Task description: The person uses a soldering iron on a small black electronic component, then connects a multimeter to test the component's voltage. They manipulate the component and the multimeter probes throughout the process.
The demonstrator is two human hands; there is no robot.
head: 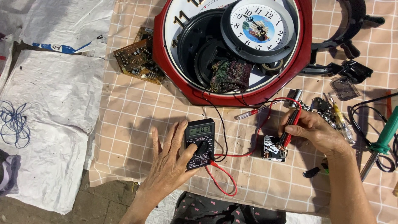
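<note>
My left hand (168,164) lies on a small black multimeter (200,143) with a lit display, thumb pressed on its round dial. Red and black leads (224,182) run from the meter across the cloth. My right hand (317,132) pinches the red and black probes (290,126) together and holds their tips against a small square clock movement (273,151) on the cloth.
A red octagonal wall clock case (232,97) at the top holds a smaller round clock (257,29) and a circuit board. Another brown board (137,60) lies left of it. Screwdrivers (340,118), black plastic parts (352,72) and a green soldering iron (383,139) lie right, on the checked cloth (137,124).
</note>
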